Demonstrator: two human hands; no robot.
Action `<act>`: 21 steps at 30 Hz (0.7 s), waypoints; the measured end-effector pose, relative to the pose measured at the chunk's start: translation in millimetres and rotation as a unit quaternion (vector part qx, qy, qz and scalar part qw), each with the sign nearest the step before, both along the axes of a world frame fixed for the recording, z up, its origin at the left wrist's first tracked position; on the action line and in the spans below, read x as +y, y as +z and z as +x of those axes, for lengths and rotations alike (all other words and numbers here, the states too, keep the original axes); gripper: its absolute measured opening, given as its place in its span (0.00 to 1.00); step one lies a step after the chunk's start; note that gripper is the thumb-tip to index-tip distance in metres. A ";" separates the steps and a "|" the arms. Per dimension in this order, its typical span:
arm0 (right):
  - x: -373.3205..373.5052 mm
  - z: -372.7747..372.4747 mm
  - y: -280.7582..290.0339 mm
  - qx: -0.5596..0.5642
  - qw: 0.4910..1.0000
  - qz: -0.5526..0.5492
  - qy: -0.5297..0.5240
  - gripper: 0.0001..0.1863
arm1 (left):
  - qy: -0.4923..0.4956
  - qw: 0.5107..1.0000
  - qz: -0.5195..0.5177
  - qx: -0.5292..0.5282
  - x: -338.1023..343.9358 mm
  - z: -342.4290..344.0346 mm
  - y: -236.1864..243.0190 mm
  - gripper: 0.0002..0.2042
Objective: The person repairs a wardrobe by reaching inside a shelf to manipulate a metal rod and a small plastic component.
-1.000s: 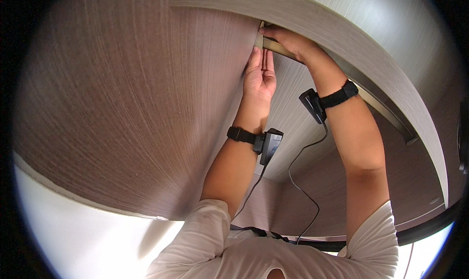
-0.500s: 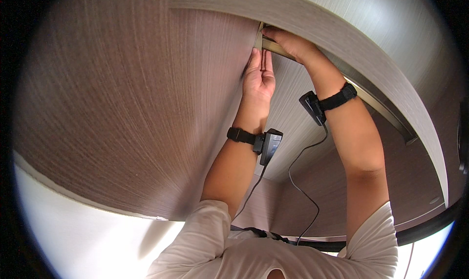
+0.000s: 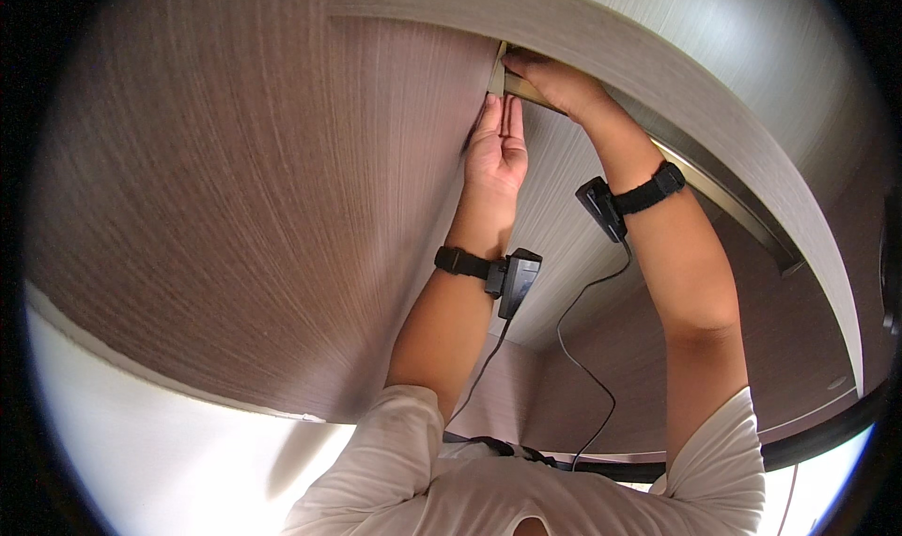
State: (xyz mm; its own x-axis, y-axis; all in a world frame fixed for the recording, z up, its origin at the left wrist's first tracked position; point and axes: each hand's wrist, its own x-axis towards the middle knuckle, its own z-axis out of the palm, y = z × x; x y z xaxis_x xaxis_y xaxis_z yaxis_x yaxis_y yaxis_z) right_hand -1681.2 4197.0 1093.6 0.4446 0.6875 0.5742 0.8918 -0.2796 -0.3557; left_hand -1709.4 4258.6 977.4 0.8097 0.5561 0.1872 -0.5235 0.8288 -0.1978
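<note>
A tall brown wood-grain door [image 3: 263, 188] fills the left of the view, standing ajar from its frame [image 3: 658, 66]. My left hand [image 3: 496, 146] lies flat with fingers straight along the door's free edge, near the top corner. My right hand [image 3: 554, 80] reaches higher and curls over a small brass-coloured metal piece [image 3: 521, 87] at the top of the door edge. Both wrists carry black straps with small black devices [image 3: 512, 280] and cables hanging down.
A paler wood-grain panel [image 3: 573, 226] shows in the gap between my arms. A dark metal strip [image 3: 723, 207] runs along the frame on the right. A white wall or floor [image 3: 141, 442] lies at lower left.
My left hand has slid slightly up along the door edge; my right hand stays at the top corner. Little else differs.
</note>
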 end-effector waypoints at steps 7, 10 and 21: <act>-0.8 13.8 0.7 -0.033 0.999 0.035 -0.001 0.21 | 0.001 1.000 0.019 0.017 -3.7 -3.1 2.5 0.09; -3.0 15.6 4.2 -0.078 0.996 0.014 -0.027 0.21 | 0.002 1.000 0.004 -0.009 -2.8 -2.6 0.1 0.09; -1.5 18.8 -2.3 -0.075 0.995 0.070 -0.006 0.19 | -0.012 0.999 0.006 0.030 -3.6 -4.7 5.8 0.10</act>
State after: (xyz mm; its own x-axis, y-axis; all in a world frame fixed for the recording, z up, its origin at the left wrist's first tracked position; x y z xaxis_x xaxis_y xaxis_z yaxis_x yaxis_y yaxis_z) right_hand -1662.4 4195.5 1091.3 0.3536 0.5910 0.7251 0.9350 -0.2465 -0.2551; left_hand -1714.1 4255.0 983.2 0.8330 0.5340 0.1450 -0.5136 0.8436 -0.1563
